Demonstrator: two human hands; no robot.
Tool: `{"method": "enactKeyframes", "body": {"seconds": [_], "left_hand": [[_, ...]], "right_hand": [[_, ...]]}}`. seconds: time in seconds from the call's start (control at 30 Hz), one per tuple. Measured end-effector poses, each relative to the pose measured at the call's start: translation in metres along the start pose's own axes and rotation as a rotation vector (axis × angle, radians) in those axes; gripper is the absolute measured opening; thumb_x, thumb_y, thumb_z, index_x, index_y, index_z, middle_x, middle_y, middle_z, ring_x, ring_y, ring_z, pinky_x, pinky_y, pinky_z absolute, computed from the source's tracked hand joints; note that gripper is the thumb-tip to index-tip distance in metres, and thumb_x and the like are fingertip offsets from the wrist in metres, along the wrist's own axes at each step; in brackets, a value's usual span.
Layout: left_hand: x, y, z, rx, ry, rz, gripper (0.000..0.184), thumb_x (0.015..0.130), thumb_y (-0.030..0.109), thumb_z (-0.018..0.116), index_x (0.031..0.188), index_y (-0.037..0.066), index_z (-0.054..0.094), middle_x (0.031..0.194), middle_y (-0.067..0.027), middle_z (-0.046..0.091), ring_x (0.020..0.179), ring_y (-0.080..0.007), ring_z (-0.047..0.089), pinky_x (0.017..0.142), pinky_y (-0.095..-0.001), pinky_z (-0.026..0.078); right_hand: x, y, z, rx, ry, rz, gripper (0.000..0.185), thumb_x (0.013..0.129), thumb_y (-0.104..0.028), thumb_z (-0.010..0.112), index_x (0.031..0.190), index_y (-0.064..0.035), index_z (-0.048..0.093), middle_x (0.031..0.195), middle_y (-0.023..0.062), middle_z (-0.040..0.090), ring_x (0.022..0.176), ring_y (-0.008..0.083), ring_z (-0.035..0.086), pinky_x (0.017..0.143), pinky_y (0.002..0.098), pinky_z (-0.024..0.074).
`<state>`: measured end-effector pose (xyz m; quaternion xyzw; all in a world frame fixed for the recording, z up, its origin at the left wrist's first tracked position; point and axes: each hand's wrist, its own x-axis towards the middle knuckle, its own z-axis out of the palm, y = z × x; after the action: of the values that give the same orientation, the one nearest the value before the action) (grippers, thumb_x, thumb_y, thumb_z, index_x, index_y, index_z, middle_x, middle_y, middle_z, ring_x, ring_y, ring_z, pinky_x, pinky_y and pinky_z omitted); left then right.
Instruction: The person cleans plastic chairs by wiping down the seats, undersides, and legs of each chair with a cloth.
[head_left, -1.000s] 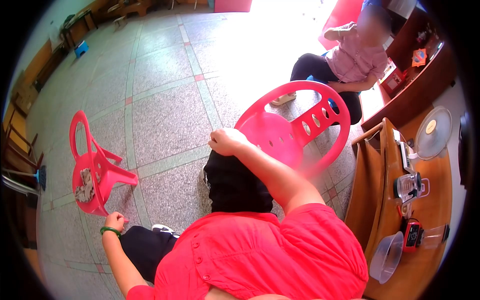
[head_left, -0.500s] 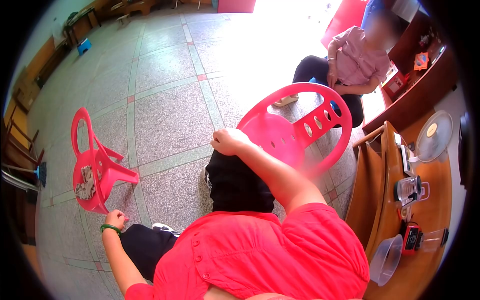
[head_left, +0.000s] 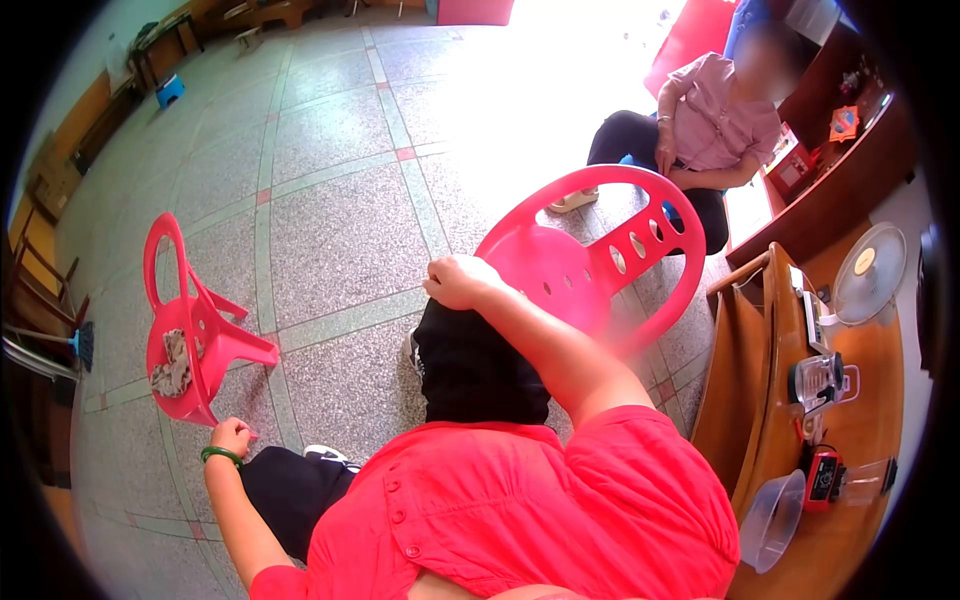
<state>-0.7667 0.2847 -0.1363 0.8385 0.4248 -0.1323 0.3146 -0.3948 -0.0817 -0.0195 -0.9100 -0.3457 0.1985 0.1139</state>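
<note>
Small chair (head_left: 232, 346), head view: stands toward the floor's (head_left: 330, 230) left edge, cloth (head_left: 175, 370) on its seat. Left hand (head_left: 231, 438) is beside it, fingers bent; any grasp cannot be told. Right hand (head_left: 465, 282), loosely clenched, rests on the knee (head_left: 480, 355) near the large chair (head_left: 530, 250).

Red shirt (head_left: 560, 500) (front buttons (head_left: 397, 516)), green bangle (head_left: 221, 456)

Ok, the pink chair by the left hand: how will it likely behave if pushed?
The pink chair looks like moulded plastic with an open loop rail, so probably light for its size. Its one-piece look suggests it would stay fairly stiff. The crumpled cloth seems to lie loose on it and might shift if the chair tilts.
</note>
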Motion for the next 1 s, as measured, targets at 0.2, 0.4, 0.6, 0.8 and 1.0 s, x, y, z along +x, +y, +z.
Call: {"method": "enactKeyframes", "body": {"seconds": [0.2,0.4,0.6,0.8,1.0], "left_hand": [[-0.002,0.005,0.001,0.01,0.001,-0.018,0.013,0.079,0.009,0.053,0.083,0.002,0.063,0.064,-0.0104,0.064,0.051,-0.0186,0.062,0.051,-0.033,0.051],[-0.002,0.009,0.003,-0.048,-0.03,-0.008,0.014,0.082,0.01,0.052,0.088,0.003,0.062,0.067,-0.0084,0.064,0.054,-0.0166,0.062,0.052,-0.0323,0.051],[-0.057,0.104,-0.027,-0.415,-0.17,0.271,0.009,0.085,0.006,0.055,0.091,0.001,0.06,0.071,-0.0047,0.06,0.06,-0.0128,0.059,0.053,-0.0257,0.05],[-0.179,0.249,-0.062,-0.75,0.056,1.141,0.005,0.084,-0.002,0.049,0.082,0.001,0.053,0.068,-0.0036,0.047,0.057,-0.0107,0.049,0.051,-0.023,0.042],[-0.263,0.302,-0.125,-0.936,-0.521,2.242,0.018,0.09,0.018,0.05,0.091,0.007,0.064,0.092,-0.0016,0.064,0.075,-0.0143,0.062,0.062,-0.0327,0.05]], "right_hand": [[0.01,0.012,0.015,0.009,0.094,-0.062,0.032,0.084,-0.033,0.048,0.088,-0.0052,0.064,0.092,0.0174,0.065,0.089,0.0354,0.061,0.078,0.0446,0.049],[0.018,0.02,0.026,-0.015,0.144,-0.064,0.032,0.084,-0.033,0.046,0.085,-0.0065,0.065,0.09,0.0181,0.065,0.088,0.0372,0.062,0.077,0.047,0.0493],[0.013,0.01,0.021,-0.019,0.082,-0.031,0.034,0.085,-0.034,0.044,0.093,-0.007,0.064,0.099,0.0184,0.064,0.097,0.0356,0.059,0.084,0.0462,0.0471],[0.011,0.005,0.016,-0.041,0.061,0.002,0.034,0.084,-0.033,0.045,0.095,-0.0073,0.064,0.098,0.019,0.064,0.095,0.0366,0.06,0.082,0.0473,0.048],[0.003,0.003,0.01,0.005,0.042,0.021,0.034,0.085,-0.031,0.044,0.097,-0.006,0.063,0.104,0.017,0.063,0.103,0.034,0.058,0.088,0.0455,0.0456]]}}
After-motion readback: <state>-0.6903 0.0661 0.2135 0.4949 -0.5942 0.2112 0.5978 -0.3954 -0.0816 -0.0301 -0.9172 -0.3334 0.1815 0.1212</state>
